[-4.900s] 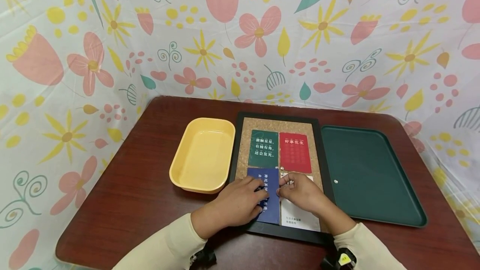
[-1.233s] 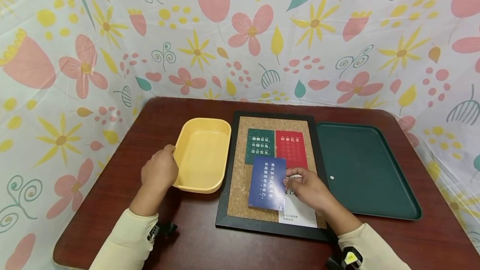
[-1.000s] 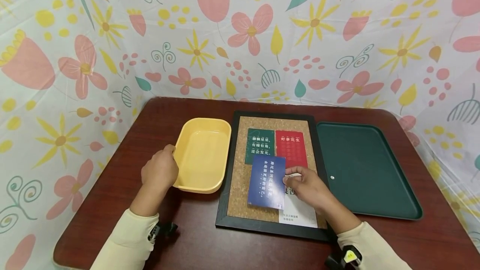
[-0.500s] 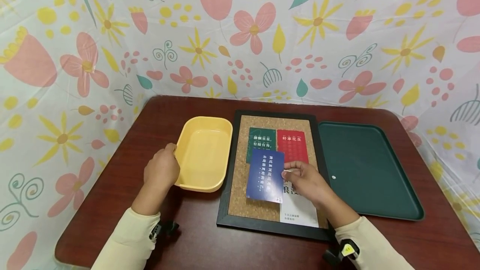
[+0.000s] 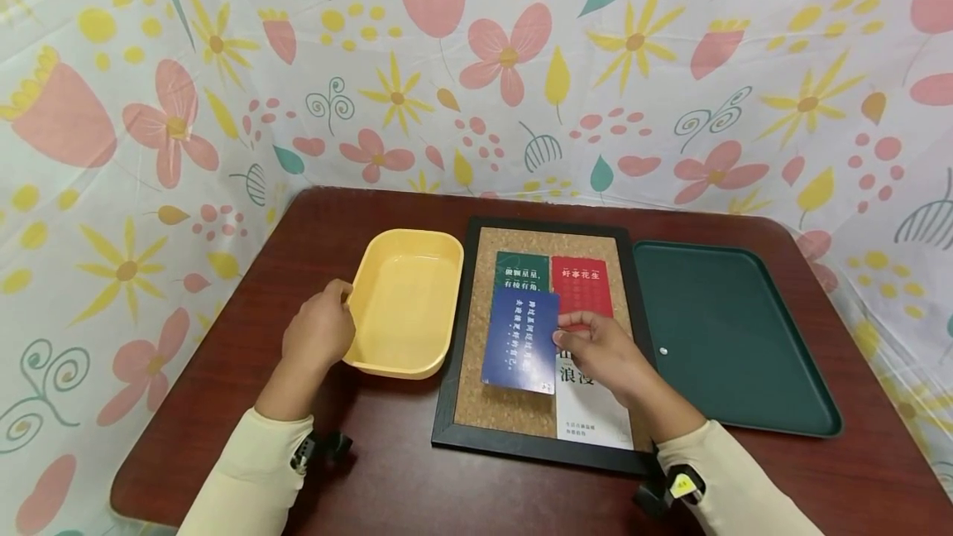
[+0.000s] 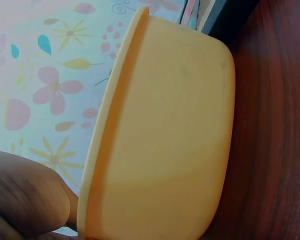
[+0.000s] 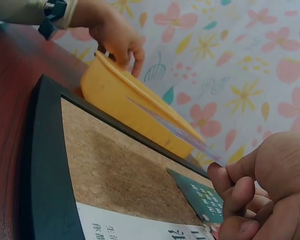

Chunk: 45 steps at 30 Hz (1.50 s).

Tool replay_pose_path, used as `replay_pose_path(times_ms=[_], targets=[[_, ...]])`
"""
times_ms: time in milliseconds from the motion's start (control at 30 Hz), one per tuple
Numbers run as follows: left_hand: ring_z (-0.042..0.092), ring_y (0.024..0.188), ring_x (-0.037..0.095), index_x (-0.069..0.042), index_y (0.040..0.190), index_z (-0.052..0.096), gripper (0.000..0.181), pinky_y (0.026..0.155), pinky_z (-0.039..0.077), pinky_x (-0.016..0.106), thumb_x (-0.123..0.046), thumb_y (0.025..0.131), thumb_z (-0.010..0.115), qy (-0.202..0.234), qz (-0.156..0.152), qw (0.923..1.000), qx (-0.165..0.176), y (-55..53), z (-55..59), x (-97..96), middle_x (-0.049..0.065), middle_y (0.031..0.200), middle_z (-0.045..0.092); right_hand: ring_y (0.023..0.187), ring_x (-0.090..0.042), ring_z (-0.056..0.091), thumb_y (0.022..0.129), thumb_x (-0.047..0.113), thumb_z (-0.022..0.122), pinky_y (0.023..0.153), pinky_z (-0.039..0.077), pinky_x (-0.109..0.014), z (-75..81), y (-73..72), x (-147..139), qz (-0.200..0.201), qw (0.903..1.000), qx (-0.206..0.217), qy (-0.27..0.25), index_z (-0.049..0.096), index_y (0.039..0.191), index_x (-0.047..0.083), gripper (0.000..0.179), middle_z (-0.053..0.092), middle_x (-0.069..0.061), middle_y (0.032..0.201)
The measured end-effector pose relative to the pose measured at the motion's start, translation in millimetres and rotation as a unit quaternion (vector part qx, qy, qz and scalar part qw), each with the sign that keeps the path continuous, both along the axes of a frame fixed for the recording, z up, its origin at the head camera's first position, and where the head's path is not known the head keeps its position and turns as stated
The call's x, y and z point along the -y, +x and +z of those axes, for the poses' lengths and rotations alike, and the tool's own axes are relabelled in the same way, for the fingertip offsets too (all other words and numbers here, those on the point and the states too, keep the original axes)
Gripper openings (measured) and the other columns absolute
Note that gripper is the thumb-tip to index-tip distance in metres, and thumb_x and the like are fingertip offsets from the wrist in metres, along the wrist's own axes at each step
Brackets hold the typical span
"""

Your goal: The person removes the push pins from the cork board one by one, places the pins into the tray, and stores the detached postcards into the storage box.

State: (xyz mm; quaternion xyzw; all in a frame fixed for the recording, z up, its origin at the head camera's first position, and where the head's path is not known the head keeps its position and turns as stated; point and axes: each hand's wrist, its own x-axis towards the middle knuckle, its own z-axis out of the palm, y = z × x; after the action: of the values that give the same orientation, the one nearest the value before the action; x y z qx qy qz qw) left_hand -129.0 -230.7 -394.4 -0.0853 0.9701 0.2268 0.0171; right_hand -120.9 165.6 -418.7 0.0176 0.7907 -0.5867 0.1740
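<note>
My right hand (image 5: 605,356) pinches the right edge of a blue card (image 5: 521,341) printed with white characters. Held above the corkboard (image 5: 514,412), the card appears edge-on in the right wrist view, with a gap between it and the cork. My left hand (image 5: 320,327) grips the left rim of a yellow plastic basin (image 5: 405,304), its fingers hooked over the edge. In the left wrist view the basin's outer side (image 6: 165,130) fills the middle, fingers (image 6: 30,195) at its rim. Behind the blue card, a green card (image 5: 521,270) is partly covered.
A red card (image 5: 582,275) and a white card (image 5: 593,412) lie on the board, the white one partly behind my right hand. To the right is a dark green tray (image 5: 730,329) with one silvery pushpin (image 5: 663,351) in it. A flowered curtain (image 5: 476,64) hangs behind the table.
The blue card, earlier flat on the board under both hands, is now lifted by my right hand and shifted slightly up and left. My left hand has moved to the basin's rim.
</note>
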Motion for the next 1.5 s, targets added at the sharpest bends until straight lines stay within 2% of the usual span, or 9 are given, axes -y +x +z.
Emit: replay_pose_path(times_ms=[233,533,633,767,967,1133,1400,1500], targets=[[0.066,0.090,0.034,-0.010,0.142,0.052,0.039,0.067,0.051,0.049,-0.017,0.106,0.042,0.018,-0.008,0.9997,0.017,-4.5,2.1,6.3,0.019,0.125,0.067,0.060,-0.010,0.045,0.100,0.013,0.065,0.051,0.040,-0.024,3.9,-1.8,3.3,0.003,0.9999,-0.005,-0.012,0.054,0.134,-0.004,0.039,0.066,-0.010,0.092],[0.064,0.081,0.032,-0.009,0.142,0.050,0.038,0.068,0.050,0.047,-0.017,0.106,0.042,0.041,-0.014,0.9987,0.025,-4.5,2.2,8.5,0.021,0.116,0.069,0.075,-0.018,0.056,0.100,0.017,0.066,0.062,0.047,-0.032,5.2,-4.7,8.6,0.002,1.0000,-0.001,-0.002,0.054,0.135,-0.001,0.041,0.069,-0.011,0.103],[0.064,0.081,0.031,-0.009,0.143,0.049,0.038,0.069,0.050,0.047,-0.017,0.106,0.042,0.047,-0.013,0.9984,0.028,-4.2,2.6,8.1,0.021,0.116,0.069,0.075,-0.018,0.057,0.101,0.016,0.065,0.060,0.045,-0.030,6.8,-5.4,11.6,0.007,0.9999,-0.004,-0.007,0.053,0.136,-0.003,0.042,0.069,-0.011,0.101],[0.064,0.081,0.031,-0.010,0.143,0.048,0.038,0.068,0.049,0.047,-0.018,0.106,0.042,0.049,-0.011,0.9983,0.030,-4.2,2.7,7.6,0.020,0.116,0.069,0.065,-0.013,0.049,0.101,0.015,0.064,0.057,0.040,-0.028,6.7,-7.4,14.7,0.007,0.9999,0.002,-0.012,0.054,0.135,-0.001,0.039,0.069,-0.010,0.095],[0.064,0.081,0.031,-0.011,0.143,0.049,0.038,0.066,0.049,0.046,-0.019,0.106,0.042,0.045,-0.009,0.9985,0.030,-4.1,1.1,7.4,0.020,0.116,0.070,0.074,-0.016,0.055,0.100,0.015,0.065,0.060,0.044,-0.030,9.0,-7.7,19.1,0.010,0.9999,-0.006,-0.012,0.054,0.135,-0.002,0.040,0.069,-0.010,0.096],[0.064,0.081,0.031,-0.010,0.142,0.049,0.038,0.067,0.049,0.046,-0.018,0.106,0.042,0.046,-0.011,0.9985,0.028,-4.3,-0.8,8.2,0.021,0.117,0.069,0.073,-0.016,0.055,0.101,0.015,0.065,0.056,0.041,-0.027,9.4,-8.3,21.3,0.011,0.9998,-0.010,-0.016,0.054,0.135,-0.003,0.041,0.068,-0.012,0.093],[0.064,0.080,0.030,-0.010,0.143,0.048,0.038,0.064,0.048,0.045,-0.018,0.106,0.042,0.048,-0.011,0.9983,0.032,-4.2,0.2,8.3,0.021,0.117,0.069,0.057,-0.011,0.043,0.101,0.012,0.063,0.050,0.034,-0.024,6.4,-11.1,24.4,0.008,0.9995,-0.002,-0.030,0.054,0.135,-0.003,0.038,0.069,-0.011,0.090],[0.064,0.081,0.031,-0.010,0.143,0.048,0.038,0.065,0.048,0.045,-0.018,0.106,0.042,0.046,-0.010,0.9984,0.032,-4.1,0.5,8.5,0.021,0.117,0.069,0.058,-0.012,0.045,0.101,0.012,0.063,0.049,0.032,-0.024,6.6,-11.8,25.5,0.007,0.9993,-0.001,-0.037,0.053,0.135,-0.003,0.039,0.069,-0.011,0.090]])
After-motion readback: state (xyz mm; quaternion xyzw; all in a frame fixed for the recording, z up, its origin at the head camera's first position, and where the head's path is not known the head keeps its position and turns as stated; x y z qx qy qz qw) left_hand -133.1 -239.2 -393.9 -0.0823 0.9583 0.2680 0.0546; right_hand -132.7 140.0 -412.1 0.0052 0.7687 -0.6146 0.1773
